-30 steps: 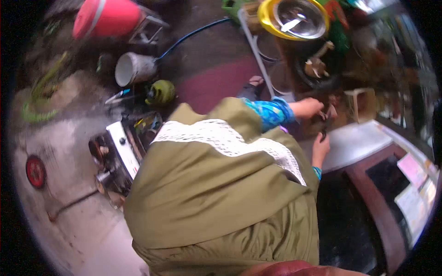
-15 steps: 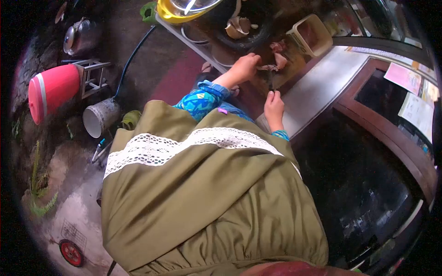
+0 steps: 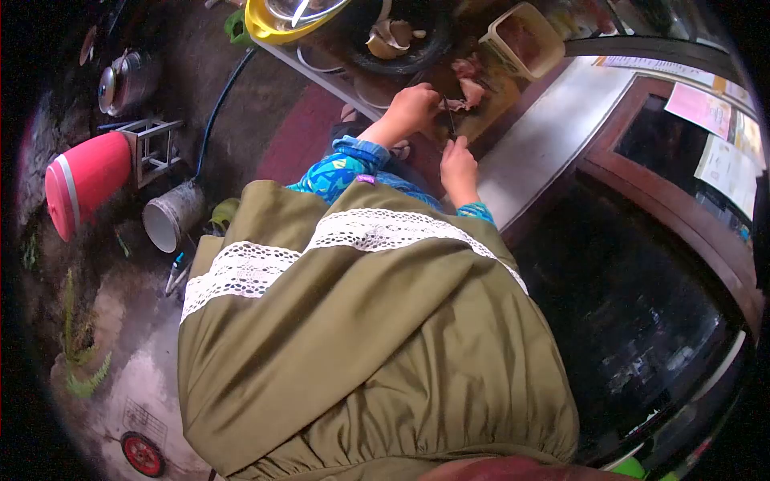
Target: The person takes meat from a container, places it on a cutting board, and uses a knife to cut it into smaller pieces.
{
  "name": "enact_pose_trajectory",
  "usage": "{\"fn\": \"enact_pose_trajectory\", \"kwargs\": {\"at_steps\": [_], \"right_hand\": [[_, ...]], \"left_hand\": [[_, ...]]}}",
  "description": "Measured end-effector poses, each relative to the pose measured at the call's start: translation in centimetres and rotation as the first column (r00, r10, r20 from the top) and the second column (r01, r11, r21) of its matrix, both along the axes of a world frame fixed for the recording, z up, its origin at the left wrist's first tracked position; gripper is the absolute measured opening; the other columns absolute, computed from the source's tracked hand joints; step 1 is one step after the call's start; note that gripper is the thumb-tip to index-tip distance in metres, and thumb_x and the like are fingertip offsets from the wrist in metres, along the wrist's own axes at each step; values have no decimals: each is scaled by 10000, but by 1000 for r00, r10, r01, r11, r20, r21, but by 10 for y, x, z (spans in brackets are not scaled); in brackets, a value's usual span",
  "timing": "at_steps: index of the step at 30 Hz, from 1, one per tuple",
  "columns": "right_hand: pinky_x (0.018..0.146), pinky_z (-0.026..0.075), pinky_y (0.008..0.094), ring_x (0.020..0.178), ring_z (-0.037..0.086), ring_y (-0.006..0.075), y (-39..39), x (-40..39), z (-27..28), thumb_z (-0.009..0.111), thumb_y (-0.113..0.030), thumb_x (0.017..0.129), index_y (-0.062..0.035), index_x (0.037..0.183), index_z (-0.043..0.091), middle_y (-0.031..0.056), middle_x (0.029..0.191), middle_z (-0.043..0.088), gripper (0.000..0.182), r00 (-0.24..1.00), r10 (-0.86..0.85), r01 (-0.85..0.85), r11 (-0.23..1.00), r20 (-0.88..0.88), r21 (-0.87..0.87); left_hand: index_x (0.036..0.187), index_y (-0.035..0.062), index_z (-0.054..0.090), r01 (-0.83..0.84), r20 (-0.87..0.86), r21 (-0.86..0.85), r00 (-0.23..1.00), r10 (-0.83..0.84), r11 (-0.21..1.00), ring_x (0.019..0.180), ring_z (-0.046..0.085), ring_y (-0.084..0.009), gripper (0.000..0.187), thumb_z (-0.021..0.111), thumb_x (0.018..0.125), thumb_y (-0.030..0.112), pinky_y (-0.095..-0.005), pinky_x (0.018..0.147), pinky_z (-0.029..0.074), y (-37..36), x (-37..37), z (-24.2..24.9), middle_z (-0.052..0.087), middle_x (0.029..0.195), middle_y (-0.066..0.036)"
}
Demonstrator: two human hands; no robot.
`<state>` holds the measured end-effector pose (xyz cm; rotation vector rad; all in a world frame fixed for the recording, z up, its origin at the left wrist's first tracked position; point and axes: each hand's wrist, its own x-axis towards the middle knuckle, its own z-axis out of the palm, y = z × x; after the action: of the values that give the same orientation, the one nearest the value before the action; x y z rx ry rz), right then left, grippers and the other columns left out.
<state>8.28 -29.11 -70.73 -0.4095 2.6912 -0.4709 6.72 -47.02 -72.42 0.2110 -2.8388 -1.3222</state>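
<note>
Left hand [image 3: 411,108] fingers curled down, pressed on a piece of raw meat [image 3: 464,94], pinning it on the cutting board [image 3: 489,112]. Left arm reaches forward from a blue patterned sleeve [image 3: 341,170], wrist bent down, back of hand up.

Right hand [image 3: 457,164] fingers closed tight round a thin dark handle, a knife [image 3: 451,122], blade too small and dark to make out well; it points up toward the meat, tip just beside the left fingers. Right forearm short in view, wrist straight, a blue cuff at the edge of the olive garment [image 3: 361,337] that fills most of the view.

Meat lies at the near edge of the board, between both hands, at the far end of the grey tabletop [image 3: 545,144]. More meat bits just behind it. A beige tub [image 3: 521,36] with reddish contents stands just beyond the board. A dark round pan [image 3: 393,40] with pale pieces left of the tub, a yellow bowl [image 3: 273,24] with a metal lid next to it.

On the ground left: red jug [image 3: 84,180] on its side, grey bucket [image 3: 172,215] lying open, metal kettle [image 3: 124,80], blue hose [image 3: 216,104]. Papers [image 3: 710,108] on the dark cabinet to the right.
</note>
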Motion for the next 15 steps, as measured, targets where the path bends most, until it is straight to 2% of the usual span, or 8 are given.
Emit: {"fn": "enact_pose_trajectory", "kwargs": {"at_steps": [4,9,11,13,14,15], "right_hand": [[639,443,566,702,580,467,9,-4,3,405,-277,932,-40,928,457,257,723,605,243,1000,-26,26,1000,8,-2],[624,438,557,700,574,465,16,-6,14,419,-291,926,-50,903,485,249,720,605,251,997,-72,68,991,-27,-112],[623,435,557,701,572,465,19,-5,9,422,-291,925,-52,906,488,250,719,604,249,998,-67,66,994,-8,-82],[622,433,557,701,571,465,22,-4,6,425,-291,923,-54,908,491,251,717,602,247,998,-59,59,997,8,-58],[623,433,557,702,571,465,24,-3,7,426,-288,923,-53,912,492,249,720,603,244,998,-60,61,996,17,-60],[625,432,558,702,571,464,24,-2,8,427,-285,922,-52,916,493,248,722,603,242,998,-61,63,996,26,-62]], "left_hand": [[783,65,628,-23,-7,-48,1000,23,999,789,582,-354,111,649,699,135,-428,671,481,1,-3,-7,575,839,-138],[759,77,624,41,-121,-35,992,-45,999,776,582,-344,128,662,643,117,-418,661,482,-8,-14,11,577,812,-133],[749,81,622,52,-159,-73,985,-64,996,763,578,-337,124,660,633,108,-408,653,479,-13,-14,13,570,795,-127],[716,80,629,207,-103,-205,967,-232,956,803,574,-317,68,605,682,134,-410,674,481,-22,-11,0,556,785,-112],[727,70,631,248,-121,-134,957,-264,960,824,571,-309,58,604,692,108,-405,682,482,-23,-3,-3,546,797,-108],[727,70,631,249,-121,-139,956,-266,958,824,571,-309,58,604,692,108,-405,682,482,-23,3,-5,546,797,-108]]}}
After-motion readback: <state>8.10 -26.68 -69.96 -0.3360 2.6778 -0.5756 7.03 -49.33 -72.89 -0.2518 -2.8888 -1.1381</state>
